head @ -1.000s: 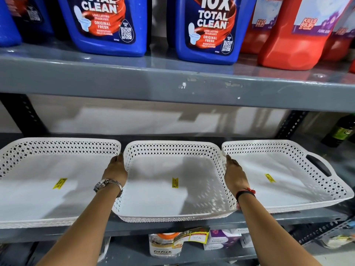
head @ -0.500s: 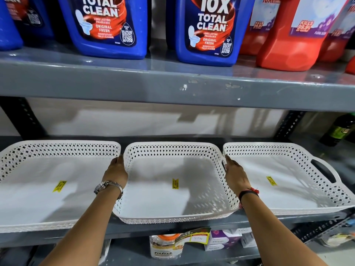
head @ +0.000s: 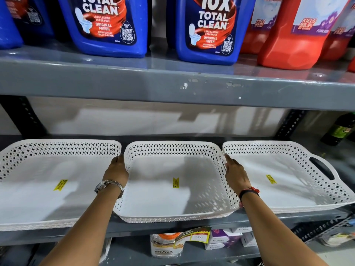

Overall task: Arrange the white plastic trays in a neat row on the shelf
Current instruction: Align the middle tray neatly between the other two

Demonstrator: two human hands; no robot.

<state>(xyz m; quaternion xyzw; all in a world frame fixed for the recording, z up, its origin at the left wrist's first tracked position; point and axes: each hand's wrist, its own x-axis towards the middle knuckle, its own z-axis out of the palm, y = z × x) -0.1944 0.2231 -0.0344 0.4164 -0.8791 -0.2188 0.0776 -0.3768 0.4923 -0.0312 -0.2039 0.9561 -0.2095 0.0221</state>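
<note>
Three white perforated plastic trays stand side by side on the grey shelf (head: 167, 228), each with a yellow price sticker inside. My left hand (head: 116, 170) grips the left side wall of the middle tray (head: 153, 196), in the gap next to the left tray (head: 34, 204). My right hand (head: 234, 174) grips the middle tray's right side wall, pressed against the right tray (head: 295, 192). The fingertips of both hands are hidden behind the tray walls. The middle tray's front edge overhangs the shelf lip slightly.
The shelf above (head: 172, 87) carries blue toilet-cleaner jugs (head: 207, 29) and red jugs (head: 292, 41). A dark bottle (head: 338, 129) stands at the far right behind the trays. Boxes and a jar (head: 165, 244) sit on the shelf below.
The middle tray, held in both hands, has slid slightly back on the shelf. The view has shifted a little; the outer trays have not moved.
</note>
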